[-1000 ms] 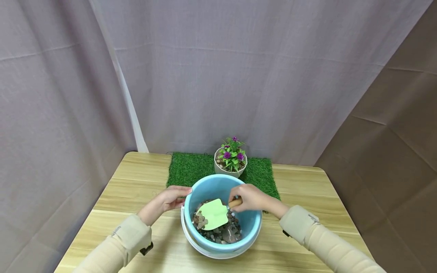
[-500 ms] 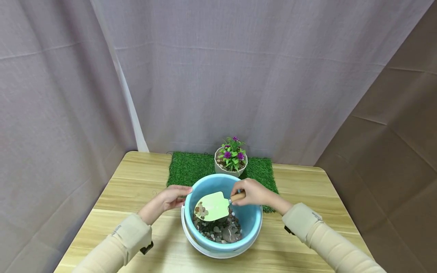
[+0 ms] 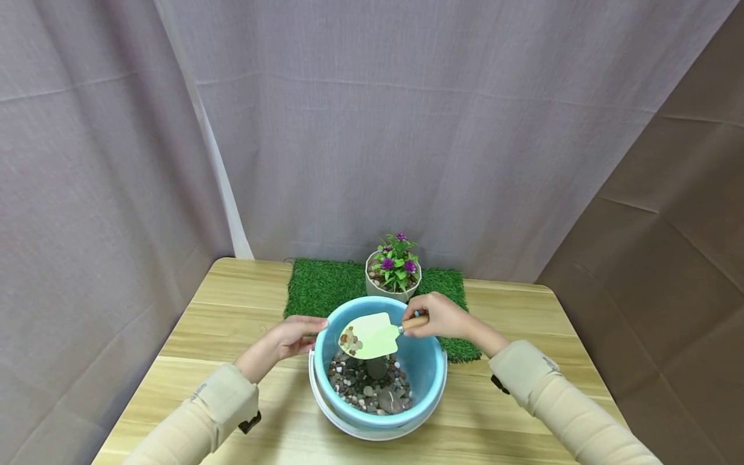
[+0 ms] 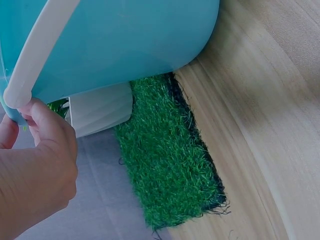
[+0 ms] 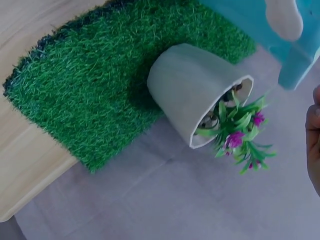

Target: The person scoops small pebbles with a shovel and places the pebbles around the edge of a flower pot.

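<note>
A light blue bucket (image 3: 424, 387) with a white handle (image 3: 372, 434) stands on the table, its bottom covered by mixed pebbles (image 3: 363, 387) and a larger grey stone (image 3: 391, 399). My right hand (image 3: 438, 316) grips the wooden handle of a pale green trowel (image 3: 378, 329), held over the pebbles inside the bucket opening. A few small pebbles (image 3: 351, 340) lie at the blade's tip. My left hand (image 3: 293, 336) pinches the bucket's left rim between thumb and fingers, as the left wrist view also shows. In the right wrist view only the edge of the right hand (image 5: 313, 140) appears; the trowel is out of frame.
Behind the bucket, a white pot (image 3: 388, 295) with a purple-flowered plant (image 3: 398, 263) stands on a green artificial grass mat (image 3: 325, 284). The wooden table (image 3: 232, 310) extends to both sides. A grey curtain (image 3: 372, 129) hangs behind it.
The trowel has risen from the pebbles and shifted slightly right and away, carrying a few pebbles. The right hand moved up and right with it. My left hand stayed on the rim.
</note>
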Action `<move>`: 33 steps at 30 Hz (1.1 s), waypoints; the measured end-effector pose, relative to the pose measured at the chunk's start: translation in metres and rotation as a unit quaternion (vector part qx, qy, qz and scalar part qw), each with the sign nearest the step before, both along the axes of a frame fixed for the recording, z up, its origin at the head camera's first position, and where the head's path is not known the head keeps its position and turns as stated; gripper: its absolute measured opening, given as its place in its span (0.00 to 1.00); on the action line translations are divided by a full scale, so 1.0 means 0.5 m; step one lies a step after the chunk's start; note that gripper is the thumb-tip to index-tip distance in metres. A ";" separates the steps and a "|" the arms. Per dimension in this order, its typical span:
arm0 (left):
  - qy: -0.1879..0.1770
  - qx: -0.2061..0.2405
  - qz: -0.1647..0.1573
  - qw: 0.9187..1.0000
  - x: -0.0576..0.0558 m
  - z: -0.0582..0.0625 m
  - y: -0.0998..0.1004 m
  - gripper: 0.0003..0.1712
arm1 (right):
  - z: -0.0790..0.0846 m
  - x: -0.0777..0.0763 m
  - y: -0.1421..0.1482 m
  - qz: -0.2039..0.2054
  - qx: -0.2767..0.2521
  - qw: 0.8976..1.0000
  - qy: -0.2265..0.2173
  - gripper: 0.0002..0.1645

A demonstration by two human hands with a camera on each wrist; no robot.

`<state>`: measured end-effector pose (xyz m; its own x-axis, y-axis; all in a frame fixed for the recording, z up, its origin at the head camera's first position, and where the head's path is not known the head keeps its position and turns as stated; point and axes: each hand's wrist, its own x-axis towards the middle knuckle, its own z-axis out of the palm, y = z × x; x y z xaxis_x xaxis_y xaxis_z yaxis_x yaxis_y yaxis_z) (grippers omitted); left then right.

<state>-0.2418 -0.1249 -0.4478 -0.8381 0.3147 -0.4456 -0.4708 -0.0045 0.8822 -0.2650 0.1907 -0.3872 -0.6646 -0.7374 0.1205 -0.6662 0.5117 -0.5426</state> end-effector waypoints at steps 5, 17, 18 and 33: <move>0.000 -0.004 -0.002 1.000 0.001 0.002 0.000 0.28 | 0.009 -0.011 0.020 -0.023 -0.003 1.000 -0.003 0.08; 0.002 0.000 0.000 1.000 0.004 0.007 0.000 0.30 | 0.014 -0.031 0.063 -0.068 -0.009 0.998 -0.014 0.09; 0.002 0.000 -0.001 1.000 0.005 0.007 0.000 0.30 | 0.014 -0.032 0.065 -0.072 -0.008 0.997 -0.014 0.09; 0.003 0.000 -0.001 1.000 0.001 0.003 -0.004 0.29 | 0.024 -0.066 0.120 -0.161 -0.012 0.987 0.003 0.07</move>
